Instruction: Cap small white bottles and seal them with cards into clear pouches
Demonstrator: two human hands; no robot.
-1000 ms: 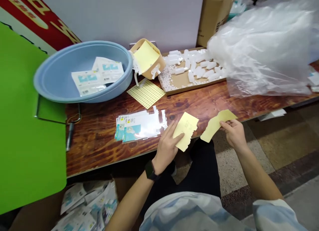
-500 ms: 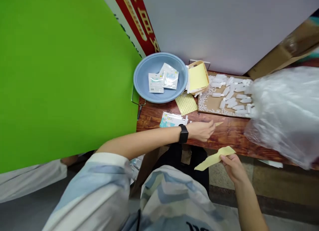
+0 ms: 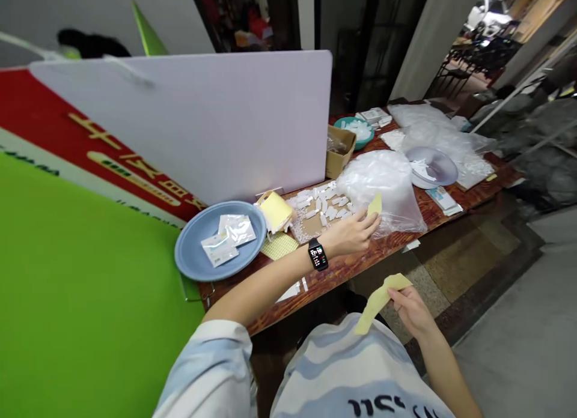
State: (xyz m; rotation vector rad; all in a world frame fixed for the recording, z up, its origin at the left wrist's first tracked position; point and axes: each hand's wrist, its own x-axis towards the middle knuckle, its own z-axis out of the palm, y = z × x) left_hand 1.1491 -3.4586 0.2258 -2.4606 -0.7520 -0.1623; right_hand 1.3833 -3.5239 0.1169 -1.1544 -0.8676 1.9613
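Note:
My left hand, with a black watch on its wrist, is stretched over the table near the tray and the clear plastic bag. Its fingers are closed on a small piece of yellow paper. In front of my body, past the table's edge, my right hand pinches one end of a torn strip of yellow paper, which hangs down to the left. Small white plastic bottles and tiny white caps lie in the shallow cardboard tray behind my left hand.
A blue basin holds white printed packets. Beside it are a small container with yellow paper and a yellow sticker sheet. Farther right stand a cardboard box, a teal bowl and a pale basin. A white panel borders the table.
My view has swung up and to the right, showing more of the table and room. My left hand has reached farther out with its yellow paper piece. My right hand still holds the strip.

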